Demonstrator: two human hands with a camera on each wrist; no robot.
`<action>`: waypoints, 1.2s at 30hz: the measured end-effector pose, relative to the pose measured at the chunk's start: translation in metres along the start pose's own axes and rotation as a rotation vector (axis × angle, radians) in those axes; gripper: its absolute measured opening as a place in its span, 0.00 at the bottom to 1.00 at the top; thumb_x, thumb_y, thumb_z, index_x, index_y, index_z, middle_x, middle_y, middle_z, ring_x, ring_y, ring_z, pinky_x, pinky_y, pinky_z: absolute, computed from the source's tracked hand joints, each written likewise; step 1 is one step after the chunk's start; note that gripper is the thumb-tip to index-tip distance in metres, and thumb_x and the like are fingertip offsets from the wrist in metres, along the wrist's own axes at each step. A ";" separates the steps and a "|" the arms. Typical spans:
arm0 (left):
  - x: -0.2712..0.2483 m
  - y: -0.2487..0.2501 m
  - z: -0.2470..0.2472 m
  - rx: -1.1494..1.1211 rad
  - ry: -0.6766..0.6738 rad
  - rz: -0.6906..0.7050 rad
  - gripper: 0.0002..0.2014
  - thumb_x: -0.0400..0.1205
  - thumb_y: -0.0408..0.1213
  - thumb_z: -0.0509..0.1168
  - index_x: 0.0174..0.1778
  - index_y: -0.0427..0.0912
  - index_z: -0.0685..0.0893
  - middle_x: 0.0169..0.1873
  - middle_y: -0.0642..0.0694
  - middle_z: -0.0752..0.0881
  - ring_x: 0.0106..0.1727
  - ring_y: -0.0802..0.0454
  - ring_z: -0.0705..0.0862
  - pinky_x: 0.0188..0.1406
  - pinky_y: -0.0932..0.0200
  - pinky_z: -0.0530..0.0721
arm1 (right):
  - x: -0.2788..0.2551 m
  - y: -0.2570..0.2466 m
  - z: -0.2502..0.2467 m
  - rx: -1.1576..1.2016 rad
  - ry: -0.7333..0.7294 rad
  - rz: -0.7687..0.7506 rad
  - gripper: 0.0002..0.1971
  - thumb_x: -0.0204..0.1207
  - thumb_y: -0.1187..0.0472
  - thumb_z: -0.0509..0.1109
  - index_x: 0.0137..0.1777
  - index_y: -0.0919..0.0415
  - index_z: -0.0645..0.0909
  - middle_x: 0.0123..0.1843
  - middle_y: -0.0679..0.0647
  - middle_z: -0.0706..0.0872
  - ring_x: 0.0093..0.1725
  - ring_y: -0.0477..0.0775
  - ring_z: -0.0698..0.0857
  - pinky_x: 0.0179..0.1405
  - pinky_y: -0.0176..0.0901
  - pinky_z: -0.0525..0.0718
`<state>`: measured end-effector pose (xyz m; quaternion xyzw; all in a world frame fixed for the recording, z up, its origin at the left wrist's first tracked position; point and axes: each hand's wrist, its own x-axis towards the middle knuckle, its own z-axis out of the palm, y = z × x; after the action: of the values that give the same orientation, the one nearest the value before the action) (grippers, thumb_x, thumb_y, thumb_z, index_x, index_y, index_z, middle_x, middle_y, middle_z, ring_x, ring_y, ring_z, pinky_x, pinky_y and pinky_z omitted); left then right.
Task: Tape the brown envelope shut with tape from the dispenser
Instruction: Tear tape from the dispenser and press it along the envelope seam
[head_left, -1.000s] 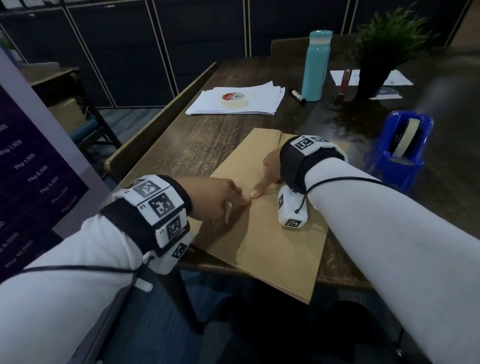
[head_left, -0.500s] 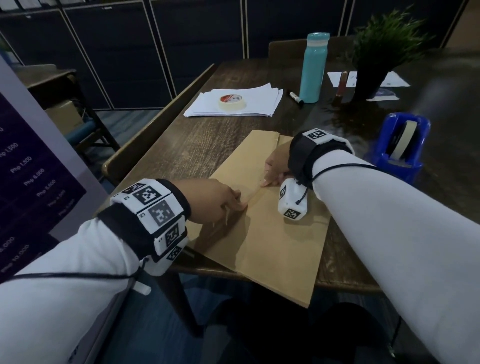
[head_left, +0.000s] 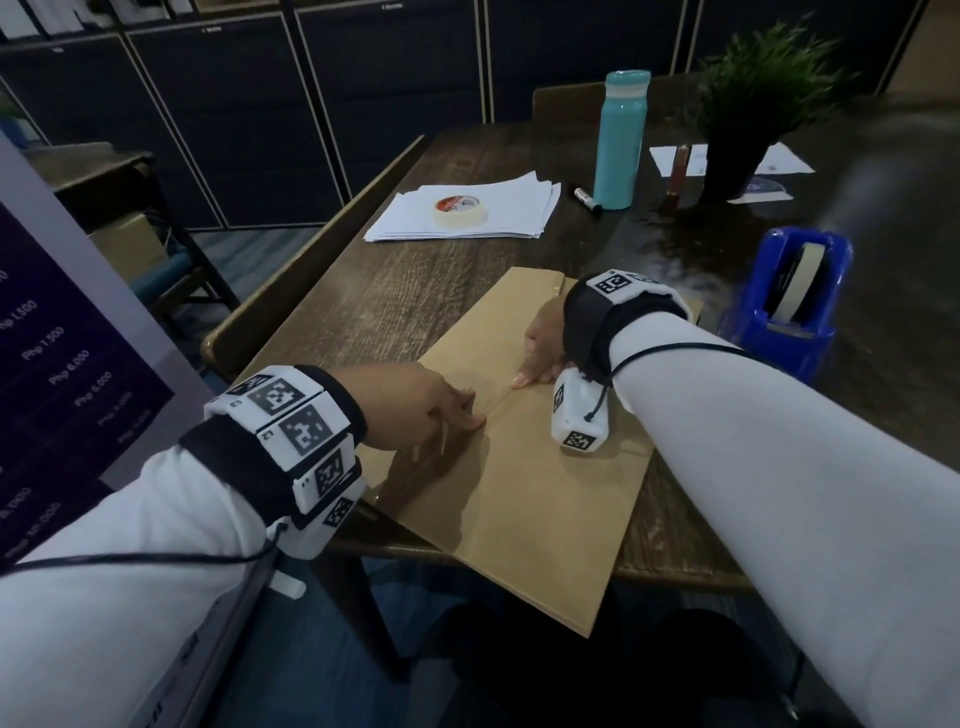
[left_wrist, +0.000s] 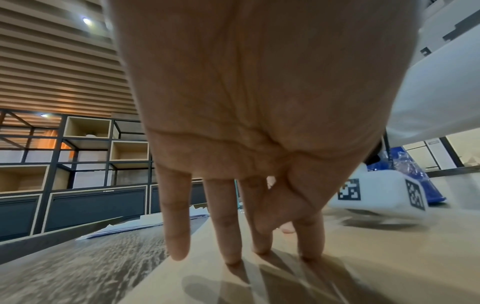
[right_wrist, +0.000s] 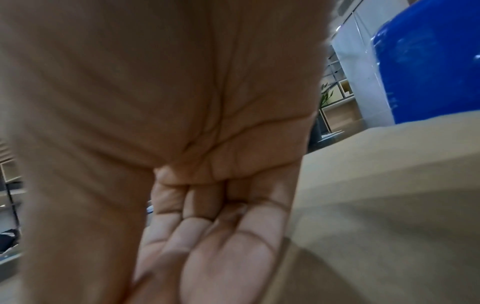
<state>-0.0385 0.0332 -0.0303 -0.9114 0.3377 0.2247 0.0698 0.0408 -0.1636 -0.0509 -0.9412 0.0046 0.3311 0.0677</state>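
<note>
The brown envelope (head_left: 519, 493) lies flat on the wooden table (head_left: 415, 301), its near corner hanging over the front edge. My left hand (head_left: 452, 413) presses straight fingertips (left_wrist: 311, 255) onto the envelope (left_wrist: 376, 267) at the flap edge. A little farther along that edge my right hand (head_left: 540, 348) presses down with its thumb. The right wrist view shows its other fingers (right_wrist: 207, 236) folded into the palm, above the envelope (right_wrist: 389, 185). A glossy strip that looks like tape lies on the edge between the hands. The blue tape dispenser (head_left: 789, 306) stands at the right.
At the back lie a stack of white paper (head_left: 519, 208) with a tape roll (head_left: 460, 208) on it and a black marker (head_left: 587, 199). A teal bottle (head_left: 621, 140) and a potted plant (head_left: 748, 119) stand there too. A purple sign (head_left: 52, 389) stands at my left.
My right hand has slid along the flap edge away from the left hand, toward the far end. The left hand has stayed pressed in place.
</note>
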 end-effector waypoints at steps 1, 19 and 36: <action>0.000 0.000 0.000 -0.005 0.000 -0.001 0.29 0.84 0.27 0.51 0.75 0.63 0.73 0.81 0.61 0.61 0.80 0.56 0.65 0.78 0.60 0.63 | 0.000 0.002 0.000 0.027 0.005 -0.004 0.20 0.67 0.42 0.78 0.43 0.56 0.77 0.47 0.54 0.85 0.42 0.53 0.80 0.58 0.45 0.79; 0.002 -0.001 -0.004 -0.069 -0.005 -0.035 0.26 0.85 0.28 0.51 0.71 0.61 0.79 0.79 0.61 0.67 0.79 0.57 0.67 0.79 0.60 0.63 | -0.025 -0.008 0.019 0.101 0.108 -0.069 0.14 0.80 0.50 0.68 0.42 0.61 0.75 0.23 0.50 0.78 0.27 0.47 0.70 0.32 0.36 0.71; 0.031 0.076 -0.053 -0.166 0.576 0.015 0.18 0.83 0.40 0.55 0.66 0.56 0.82 0.67 0.50 0.82 0.67 0.49 0.79 0.68 0.48 0.77 | -0.159 0.088 0.026 0.331 0.954 -0.184 0.18 0.87 0.53 0.54 0.69 0.60 0.76 0.67 0.58 0.77 0.67 0.56 0.77 0.63 0.44 0.71</action>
<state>-0.0478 -0.0572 0.0044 -0.9377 0.3308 -0.0159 -0.1051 -0.1040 -0.2527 0.0170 -0.9607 0.0043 -0.1478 0.2350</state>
